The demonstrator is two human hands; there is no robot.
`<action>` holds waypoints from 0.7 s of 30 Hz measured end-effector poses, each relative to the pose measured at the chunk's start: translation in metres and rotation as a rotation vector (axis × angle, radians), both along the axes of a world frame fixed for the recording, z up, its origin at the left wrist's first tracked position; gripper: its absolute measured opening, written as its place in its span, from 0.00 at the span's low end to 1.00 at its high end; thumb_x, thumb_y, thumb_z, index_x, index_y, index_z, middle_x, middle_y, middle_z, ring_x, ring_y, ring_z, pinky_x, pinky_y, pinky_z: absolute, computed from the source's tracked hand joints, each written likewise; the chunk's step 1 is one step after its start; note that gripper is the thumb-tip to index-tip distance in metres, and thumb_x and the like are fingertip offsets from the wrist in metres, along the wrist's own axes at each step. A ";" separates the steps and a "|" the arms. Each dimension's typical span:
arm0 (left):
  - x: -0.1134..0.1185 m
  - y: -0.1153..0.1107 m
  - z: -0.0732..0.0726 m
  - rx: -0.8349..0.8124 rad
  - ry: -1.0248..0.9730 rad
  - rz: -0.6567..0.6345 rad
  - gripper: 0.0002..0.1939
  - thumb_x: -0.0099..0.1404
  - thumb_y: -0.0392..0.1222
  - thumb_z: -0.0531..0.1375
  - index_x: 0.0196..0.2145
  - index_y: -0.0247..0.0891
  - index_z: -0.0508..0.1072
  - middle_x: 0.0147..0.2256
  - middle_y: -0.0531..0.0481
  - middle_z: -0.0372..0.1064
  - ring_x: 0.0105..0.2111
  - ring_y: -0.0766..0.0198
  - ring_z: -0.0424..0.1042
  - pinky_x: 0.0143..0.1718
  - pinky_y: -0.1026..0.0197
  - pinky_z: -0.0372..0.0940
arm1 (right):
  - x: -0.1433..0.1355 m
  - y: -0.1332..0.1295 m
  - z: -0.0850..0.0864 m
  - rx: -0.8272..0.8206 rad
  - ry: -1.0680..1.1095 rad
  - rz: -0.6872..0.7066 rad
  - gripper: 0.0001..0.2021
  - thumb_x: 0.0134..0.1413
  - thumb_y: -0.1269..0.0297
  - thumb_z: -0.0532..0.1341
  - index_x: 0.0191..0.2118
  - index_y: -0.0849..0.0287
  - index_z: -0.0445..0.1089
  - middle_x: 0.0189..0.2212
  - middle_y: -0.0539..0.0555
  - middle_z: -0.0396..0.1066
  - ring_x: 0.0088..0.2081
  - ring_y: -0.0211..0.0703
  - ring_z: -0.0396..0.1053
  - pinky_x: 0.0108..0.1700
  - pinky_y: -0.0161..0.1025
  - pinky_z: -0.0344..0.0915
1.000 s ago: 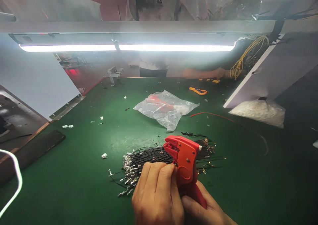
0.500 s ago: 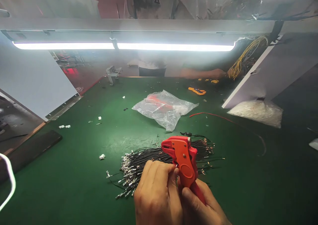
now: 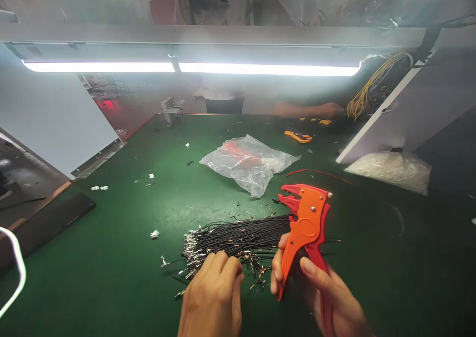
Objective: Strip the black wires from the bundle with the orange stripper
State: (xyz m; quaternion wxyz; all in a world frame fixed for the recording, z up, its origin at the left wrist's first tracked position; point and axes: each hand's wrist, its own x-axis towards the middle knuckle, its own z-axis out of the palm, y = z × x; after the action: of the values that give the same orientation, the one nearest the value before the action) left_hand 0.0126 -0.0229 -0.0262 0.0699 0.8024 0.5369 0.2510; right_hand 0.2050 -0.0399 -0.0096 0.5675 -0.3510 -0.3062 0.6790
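Note:
An orange and red wire stripper [image 3: 307,223] stands upright in my right hand [image 3: 327,287], its jaws pointing left and its handles spread apart. My left hand [image 3: 213,297] has its fingers curled together at the near edge of a bundle of black wires [image 3: 245,235]; what those fingers hold, if anything, is hidden. Metal terminals [image 3: 191,248] cover the bundle's left end. Short wire pieces with bare copper ends [image 3: 256,267] lie between my two hands.
On the green table [image 3: 122,257] lie a clear plastic bag [image 3: 247,163], a thin red wire [image 3: 320,172], an orange tool [image 3: 298,137], small white connectors [image 3: 154,234] and a filled bag [image 3: 390,168] at right. A person's arm [image 3: 308,110] shows beyond the table.
My right hand has moved the wire stripper up and right, and its handles have spread. My left hand has drawn away from the tool, down and left to the wires.

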 end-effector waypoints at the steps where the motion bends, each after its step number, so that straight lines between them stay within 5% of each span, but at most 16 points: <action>1: 0.000 0.000 -0.001 -0.019 0.077 -0.020 0.11 0.67 0.29 0.55 0.30 0.42 0.68 0.30 0.53 0.68 0.31 0.60 0.71 0.30 0.60 0.64 | 0.002 0.001 0.001 -0.005 0.000 -0.006 0.14 0.63 0.50 0.59 0.47 0.53 0.69 0.32 0.52 0.75 0.34 0.48 0.72 0.40 0.45 0.65; 8: 0.014 0.038 0.022 -0.133 0.287 -0.089 0.17 0.66 0.25 0.54 0.42 0.43 0.77 0.34 0.48 0.70 0.34 0.57 0.74 0.30 0.59 0.67 | 0.008 0.005 0.003 -0.078 -0.232 -0.087 0.14 0.64 0.49 0.58 0.48 0.51 0.65 0.33 0.49 0.72 0.36 0.48 0.70 0.45 0.48 0.64; 14: 0.038 0.068 0.024 -0.157 0.328 -0.201 0.15 0.64 0.26 0.56 0.35 0.44 0.77 0.36 0.49 0.69 0.35 0.59 0.72 0.29 0.63 0.63 | 0.021 0.017 0.003 -0.149 -0.883 -0.157 0.24 0.61 0.37 0.53 0.50 0.50 0.63 0.34 0.50 0.69 0.36 0.50 0.68 0.45 0.49 0.64; 21: 0.042 0.072 0.019 -0.148 0.314 -0.176 0.15 0.62 0.23 0.53 0.31 0.40 0.74 0.35 0.48 0.69 0.34 0.60 0.70 0.26 0.63 0.59 | 0.035 0.028 -0.006 -0.092 -1.701 -0.243 0.21 0.63 0.45 0.51 0.50 0.55 0.66 0.40 0.60 0.78 0.40 0.63 0.75 0.41 0.53 0.66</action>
State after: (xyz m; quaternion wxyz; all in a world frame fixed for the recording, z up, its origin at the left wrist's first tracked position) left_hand 0.0543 0.0492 -0.0068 0.0658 0.8682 0.4860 0.0755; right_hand 0.2404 -0.0123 -0.0151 0.1993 -0.7935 -0.5598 0.1313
